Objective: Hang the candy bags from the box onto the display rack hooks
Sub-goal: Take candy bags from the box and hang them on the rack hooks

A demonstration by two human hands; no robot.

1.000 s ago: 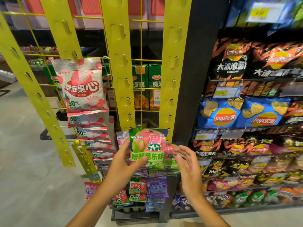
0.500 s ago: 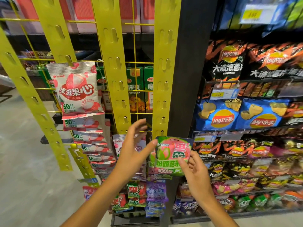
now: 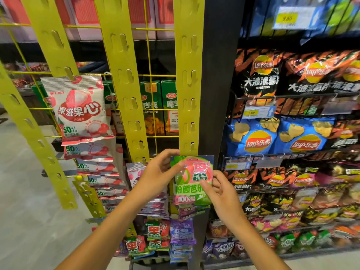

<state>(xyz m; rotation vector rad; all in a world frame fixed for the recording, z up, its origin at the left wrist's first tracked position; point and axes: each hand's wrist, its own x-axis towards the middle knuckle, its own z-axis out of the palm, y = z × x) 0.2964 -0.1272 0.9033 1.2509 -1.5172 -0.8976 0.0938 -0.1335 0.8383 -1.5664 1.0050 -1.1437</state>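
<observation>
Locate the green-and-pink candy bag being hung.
Centre of the head view: the green-and-pink candy bag sits at the rightmost yellow strip's foot, between left hand and right hand.

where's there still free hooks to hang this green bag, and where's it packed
Free: the right yellow strip above the green bag, and the middle strip above its pink bags. Packed: the left strip's white lychee bags and the stacked bags below both hands.

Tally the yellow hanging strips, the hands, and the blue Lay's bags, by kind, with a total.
Yellow hanging strips: 4 long ones, plus a short piece low on the left
Hands: 2, left hand, right hand
Blue Lay's bags: 2
Total: 8, short piece aside
</observation>
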